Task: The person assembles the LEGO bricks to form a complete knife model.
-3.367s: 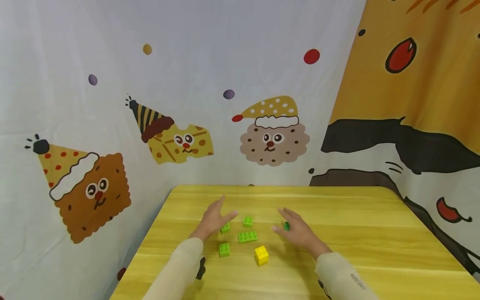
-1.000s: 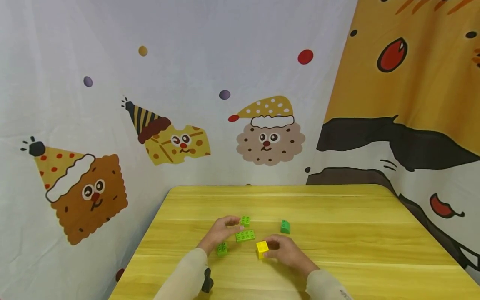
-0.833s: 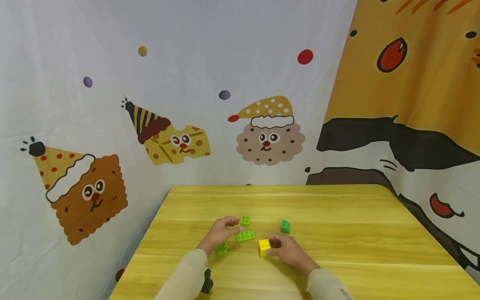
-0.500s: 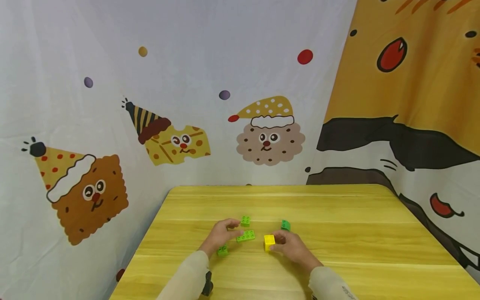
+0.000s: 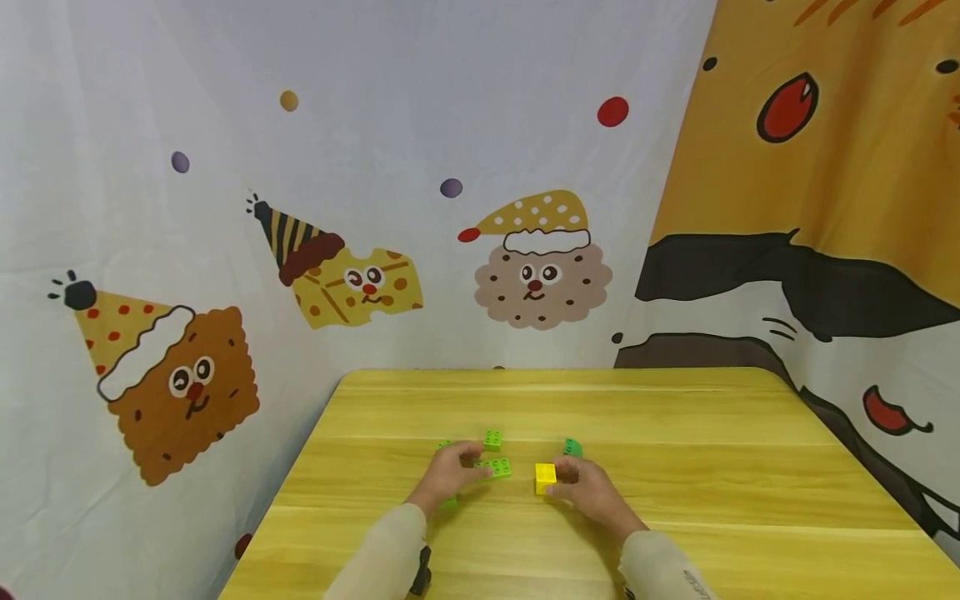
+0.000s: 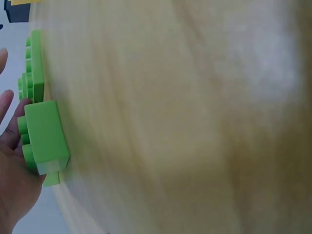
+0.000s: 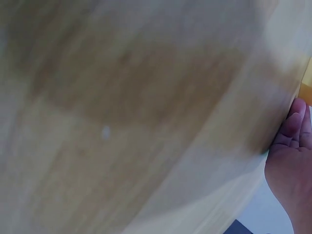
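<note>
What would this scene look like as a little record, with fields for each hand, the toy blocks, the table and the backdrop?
Right hand: grips the yellow block
Left hand: at the long light green brick; contact unclear
Small light green bricks: three, two partly hidden by the left hand in the head view
Dark green brick: just beyond the right hand
Table: yellowish, wood-grained
Backdrop: mostly white, with cartoon prints
</note>
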`<action>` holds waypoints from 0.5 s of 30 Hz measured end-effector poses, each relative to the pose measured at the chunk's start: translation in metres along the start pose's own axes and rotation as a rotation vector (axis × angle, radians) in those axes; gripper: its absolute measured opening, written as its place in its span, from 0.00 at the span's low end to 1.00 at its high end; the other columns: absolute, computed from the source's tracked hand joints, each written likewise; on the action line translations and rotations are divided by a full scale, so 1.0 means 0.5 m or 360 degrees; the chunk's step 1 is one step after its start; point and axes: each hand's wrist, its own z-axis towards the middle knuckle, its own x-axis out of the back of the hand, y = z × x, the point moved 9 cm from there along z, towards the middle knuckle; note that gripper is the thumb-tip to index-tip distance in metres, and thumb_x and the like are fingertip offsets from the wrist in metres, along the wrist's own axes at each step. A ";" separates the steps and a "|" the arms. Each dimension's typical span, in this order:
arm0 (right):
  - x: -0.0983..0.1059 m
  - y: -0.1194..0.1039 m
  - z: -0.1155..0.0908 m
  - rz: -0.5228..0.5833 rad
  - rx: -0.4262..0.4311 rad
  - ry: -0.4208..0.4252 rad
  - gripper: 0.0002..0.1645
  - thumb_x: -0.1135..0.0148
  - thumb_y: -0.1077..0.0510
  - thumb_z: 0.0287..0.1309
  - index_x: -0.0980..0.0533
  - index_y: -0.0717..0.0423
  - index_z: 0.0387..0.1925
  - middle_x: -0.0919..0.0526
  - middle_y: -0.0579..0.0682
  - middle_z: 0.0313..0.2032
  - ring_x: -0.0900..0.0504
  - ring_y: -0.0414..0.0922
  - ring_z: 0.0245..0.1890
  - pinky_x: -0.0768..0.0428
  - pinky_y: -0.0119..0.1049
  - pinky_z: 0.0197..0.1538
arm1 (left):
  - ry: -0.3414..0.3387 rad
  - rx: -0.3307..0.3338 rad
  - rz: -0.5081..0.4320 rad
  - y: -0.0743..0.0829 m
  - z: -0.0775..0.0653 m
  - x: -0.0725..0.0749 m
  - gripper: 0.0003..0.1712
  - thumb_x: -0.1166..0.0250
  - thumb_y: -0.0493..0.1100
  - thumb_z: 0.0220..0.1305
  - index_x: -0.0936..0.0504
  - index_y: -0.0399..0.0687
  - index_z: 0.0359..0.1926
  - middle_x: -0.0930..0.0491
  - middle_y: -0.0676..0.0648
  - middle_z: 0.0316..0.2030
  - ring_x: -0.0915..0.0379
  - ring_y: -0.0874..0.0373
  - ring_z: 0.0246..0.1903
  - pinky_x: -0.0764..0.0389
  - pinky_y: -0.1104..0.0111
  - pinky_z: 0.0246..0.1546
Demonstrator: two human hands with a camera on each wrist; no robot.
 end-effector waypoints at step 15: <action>-0.001 0.002 -0.002 0.0051 0.0002 0.0001 0.20 0.26 0.61 0.54 0.20 0.63 0.48 0.16 0.51 0.42 0.21 0.46 0.42 0.22 0.39 0.45 | -0.0009 -0.0034 0.0090 0.002 0.007 -0.011 0.27 0.25 0.42 0.57 0.19 0.36 0.56 0.21 0.40 0.53 0.25 0.44 0.53 0.24 0.51 0.54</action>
